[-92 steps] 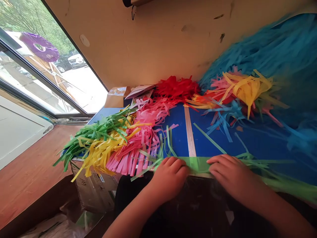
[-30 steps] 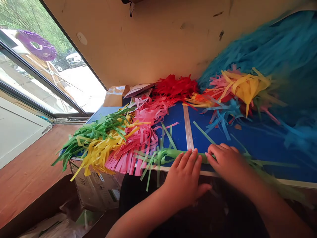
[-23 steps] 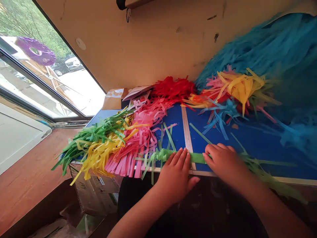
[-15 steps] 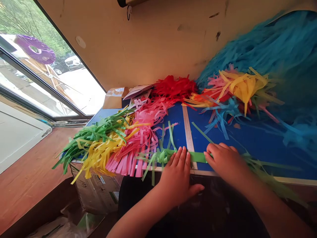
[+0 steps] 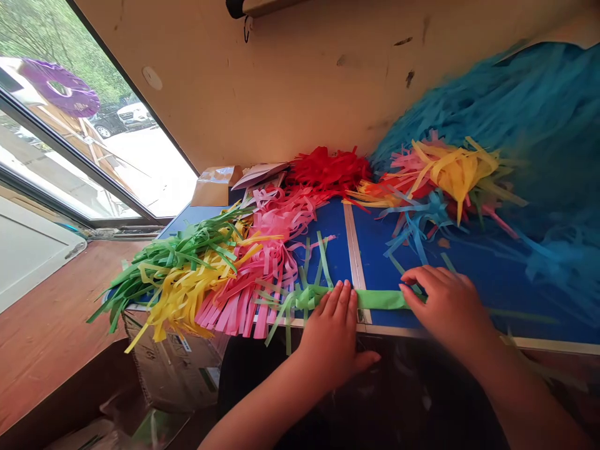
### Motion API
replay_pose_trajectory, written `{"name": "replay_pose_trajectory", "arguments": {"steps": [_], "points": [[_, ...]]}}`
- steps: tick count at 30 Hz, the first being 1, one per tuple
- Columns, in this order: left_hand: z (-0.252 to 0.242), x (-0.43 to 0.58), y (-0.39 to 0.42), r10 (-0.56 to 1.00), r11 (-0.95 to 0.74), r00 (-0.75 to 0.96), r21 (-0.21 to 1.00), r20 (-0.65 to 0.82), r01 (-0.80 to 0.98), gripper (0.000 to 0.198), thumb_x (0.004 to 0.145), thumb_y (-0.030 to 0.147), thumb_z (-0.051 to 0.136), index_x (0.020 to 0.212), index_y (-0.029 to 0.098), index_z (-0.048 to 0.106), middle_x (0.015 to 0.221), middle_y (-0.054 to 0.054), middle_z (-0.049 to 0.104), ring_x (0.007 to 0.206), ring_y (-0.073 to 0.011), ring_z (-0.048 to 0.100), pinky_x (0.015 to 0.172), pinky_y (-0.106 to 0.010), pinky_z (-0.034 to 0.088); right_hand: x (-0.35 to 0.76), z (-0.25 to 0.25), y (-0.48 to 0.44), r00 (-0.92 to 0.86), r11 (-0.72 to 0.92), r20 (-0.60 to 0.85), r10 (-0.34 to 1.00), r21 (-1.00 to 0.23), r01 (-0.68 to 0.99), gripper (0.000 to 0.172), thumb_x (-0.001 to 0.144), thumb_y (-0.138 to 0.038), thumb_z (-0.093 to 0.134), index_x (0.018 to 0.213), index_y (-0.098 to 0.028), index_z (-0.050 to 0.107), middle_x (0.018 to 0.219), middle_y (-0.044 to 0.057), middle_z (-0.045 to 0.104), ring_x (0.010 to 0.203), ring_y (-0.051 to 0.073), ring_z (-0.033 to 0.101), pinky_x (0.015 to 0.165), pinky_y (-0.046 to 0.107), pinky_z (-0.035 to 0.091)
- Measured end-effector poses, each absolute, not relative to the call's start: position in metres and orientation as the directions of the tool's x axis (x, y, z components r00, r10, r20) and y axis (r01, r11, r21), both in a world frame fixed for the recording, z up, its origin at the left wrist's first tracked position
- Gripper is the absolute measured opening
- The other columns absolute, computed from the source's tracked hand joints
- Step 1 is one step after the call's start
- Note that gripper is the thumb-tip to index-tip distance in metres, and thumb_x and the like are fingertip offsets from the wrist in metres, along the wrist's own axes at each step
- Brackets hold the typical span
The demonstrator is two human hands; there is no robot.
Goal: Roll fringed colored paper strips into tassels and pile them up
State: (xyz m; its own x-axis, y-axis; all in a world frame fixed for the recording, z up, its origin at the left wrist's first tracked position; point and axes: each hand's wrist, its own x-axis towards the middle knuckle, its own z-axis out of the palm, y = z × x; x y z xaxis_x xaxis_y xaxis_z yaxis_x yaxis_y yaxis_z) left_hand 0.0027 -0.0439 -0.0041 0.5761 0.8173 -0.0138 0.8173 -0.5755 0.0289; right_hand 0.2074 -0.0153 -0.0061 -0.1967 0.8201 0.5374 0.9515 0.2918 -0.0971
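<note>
My left hand (image 5: 334, 334) lies palm down on a green paper strip (image 5: 382, 299), fingers together and stretched out, thumb out to the side. The strip runs flat along the table's front edge, its cut fringe (image 5: 281, 303) spread to the left of that hand. At the strip's right end my right hand (image 5: 447, 303) is curled, with the strip passing between thumb and index finger, which have a small gap at their tips. What its other fingers hold is hidden. Left of the hands lie pink fringe (image 5: 276, 244), yellow fringe (image 5: 187, 297) and darker green fringe (image 5: 182, 253).
A blue table (image 5: 375, 237) with a pale seam stands against a tan wall (image 5: 281, 87). Red fringe (image 5: 328, 172), a multicoloured fringe bundle (image 5: 462, 172) and a large blue fringe mass (image 5: 506, 94) lie at the back. A cardboard box (image 5: 171, 362) sits below; a window (image 5: 154, 169) is left.
My right hand has moved right along the green strip, and its thumb and index finger have parted a little. More bare strip shows between the hands. My left hand stays pressed in place.
</note>
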Motion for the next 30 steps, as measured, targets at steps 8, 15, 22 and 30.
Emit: {"name": "replay_pose_trajectory", "arguments": {"steps": [8,15,22,30], "points": [[-0.011,0.001,-0.04,0.798,-0.602,0.603,-0.052,0.007,0.797,0.075,0.083,0.056,0.043,0.136,0.004,0.033,0.143,-0.018,0.028,0.132,-0.0302,0.027,0.105,-0.041,0.032,0.169,0.006,-0.052,-0.471,0.618,0.601,0.646,-0.05,0.785,0.045,0.084,-0.037,0.048,0.119,-0.008,0.049,0.122,0.017,0.055,0.115,0.025,0.048,0.092,0.039,0.039],[-0.018,-0.003,-0.037,0.795,-0.593,0.603,-0.123,0.061,0.795,0.051,0.09,0.03,0.039,0.137,0.012,0.034,0.142,-0.011,0.035,0.131,-0.0226,0.032,0.102,-0.033,0.036,0.138,-0.042,-0.058,-0.453,0.535,0.497,0.74,-0.027,0.845,0.102,0.069,-0.077,0.039,0.131,0.004,0.037,0.133,0.026,0.041,0.127,0.033,0.034,0.1,0.044,0.034],[-0.006,-0.016,-0.045,0.852,-0.524,0.524,-0.008,-0.017,0.852,0.091,0.074,0.065,0.047,0.136,0.001,0.031,0.144,-0.019,0.024,0.133,-0.0322,0.026,0.104,-0.043,0.033,0.154,-0.04,-0.062,-0.336,0.396,0.488,0.806,-0.022,0.918,0.09,0.078,-0.073,0.017,0.125,-0.003,0.048,0.132,0.02,0.046,0.125,0.029,0.039,0.106,0.046,0.022],[-0.005,-0.015,-0.047,0.88,-0.474,0.474,0.014,-0.017,0.881,0.089,0.073,0.062,0.052,0.136,0.002,0.033,0.144,-0.018,0.023,0.132,-0.032,0.027,0.102,-0.043,0.035,0.188,-0.04,-0.063,-0.288,0.259,0.486,0.825,0.127,0.958,0.083,0.084,-0.063,0.013,0.127,0.001,0.044,0.126,0.025,0.05,0.117,0.034,0.046,0.103,0.059,0.014]]}}
